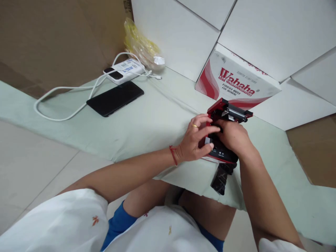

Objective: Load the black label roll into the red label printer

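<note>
A small red-and-black device (225,151) with its lid (231,111) raised, looking like a portable printer, stands near the front edge of the cloth-covered table. My left hand (198,138) grips its left side, thumb on the near edge and index finger reaching over the opening. Inside the opening, my right hand (233,136) is curled with its fingertips hidden; a bit of something black shows beside them, too little to name. A crumpled black plastic-wrapped strip (221,178) lies at the device's near side, by the table edge.
A black phone (115,98) lies at the left, beside a white power bank (124,71) with a looped white cable (63,119). Behind them is a crumpled yellowish plastic bag (143,45). A Wahaha water carton (236,77) leans against white boxes (278,35). Brown cardboard (315,150) stands at right.
</note>
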The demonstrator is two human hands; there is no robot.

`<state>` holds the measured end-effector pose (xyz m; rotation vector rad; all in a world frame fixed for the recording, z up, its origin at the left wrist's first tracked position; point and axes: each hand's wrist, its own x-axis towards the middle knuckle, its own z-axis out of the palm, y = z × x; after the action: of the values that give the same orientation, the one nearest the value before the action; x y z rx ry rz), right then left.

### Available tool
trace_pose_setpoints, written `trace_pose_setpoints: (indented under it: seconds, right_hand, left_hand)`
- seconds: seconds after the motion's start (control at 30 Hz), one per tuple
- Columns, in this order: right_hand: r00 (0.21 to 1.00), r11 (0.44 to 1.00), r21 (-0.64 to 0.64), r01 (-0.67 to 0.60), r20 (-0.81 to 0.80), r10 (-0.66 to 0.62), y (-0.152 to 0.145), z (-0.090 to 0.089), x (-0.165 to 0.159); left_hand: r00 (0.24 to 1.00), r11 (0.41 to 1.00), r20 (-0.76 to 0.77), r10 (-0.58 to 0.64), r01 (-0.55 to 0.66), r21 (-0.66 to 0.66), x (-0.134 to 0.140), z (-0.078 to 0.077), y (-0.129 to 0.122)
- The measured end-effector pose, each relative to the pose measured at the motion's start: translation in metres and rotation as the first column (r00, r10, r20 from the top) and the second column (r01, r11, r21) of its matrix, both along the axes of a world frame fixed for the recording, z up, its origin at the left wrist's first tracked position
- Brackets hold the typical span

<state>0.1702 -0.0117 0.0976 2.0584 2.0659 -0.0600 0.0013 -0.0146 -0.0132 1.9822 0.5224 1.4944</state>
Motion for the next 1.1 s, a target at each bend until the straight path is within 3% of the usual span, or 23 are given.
trace_pose_setpoints:
  seconds: [0.13,0.2,0.27,0.37,0.43,0.5,0.6,0.73,0.87,1.1]
  right_hand:
    - [0.956,0.993,0.032,-0.113,-0.269,0.117,-0.015,0.013,0.006]
    - [0.861,0.980,0.107,-0.169,-0.468,0.199,-0.028,0.027,0.010]
    - [0.779,0.953,0.290,-0.084,-0.578,0.244,-0.039,0.043,0.013]
    - [0.824,0.791,0.608,0.073,-0.483,0.295,-0.038,0.054,0.019]
    - [0.881,0.735,0.678,-0.013,-0.341,0.329,-0.028,0.048,0.026]
    - [0.894,0.769,0.625,-0.133,-0.259,0.365,-0.017,0.037,0.032]
    - [0.903,0.818,0.551,-0.165,-0.249,0.349,-0.017,0.025,0.034]
    - [0.901,0.807,0.565,-0.174,-0.239,0.362,-0.046,0.023,0.027]
    - [0.883,0.836,0.489,-0.249,-0.239,0.403,-0.074,0.013,0.024]
    - [0.919,0.854,0.477,-0.206,-0.205,0.336,-0.088,-0.011,0.022]
  left_hand:
    - [0.996,0.945,-0.058,0.063,-0.041,0.325,0.002,0.001,-0.014]
    - [0.992,0.929,-0.108,0.073,-0.028,0.369,0.002,0.000,-0.018]
    - [0.985,0.928,-0.156,0.073,-0.009,0.373,0.002,0.000,-0.020]
    - [0.981,0.912,-0.168,0.092,-0.015,0.410,0.000,0.002,-0.022]
    - [0.982,0.880,-0.151,0.111,-0.027,0.474,-0.001,0.004,-0.023]
    - [0.982,0.860,-0.151,0.112,-0.020,0.510,-0.001,0.005,-0.024]
    - [0.979,0.872,-0.173,0.103,-0.005,0.489,-0.002,0.004,-0.025]
    - [0.981,0.875,-0.149,0.122,-0.035,0.482,-0.003,0.004,-0.025]
    - [0.980,0.848,-0.098,0.173,-0.098,0.520,-0.003,0.006,-0.025]
    - [0.974,0.890,-0.195,0.112,-0.011,0.455,-0.003,-0.001,-0.024]
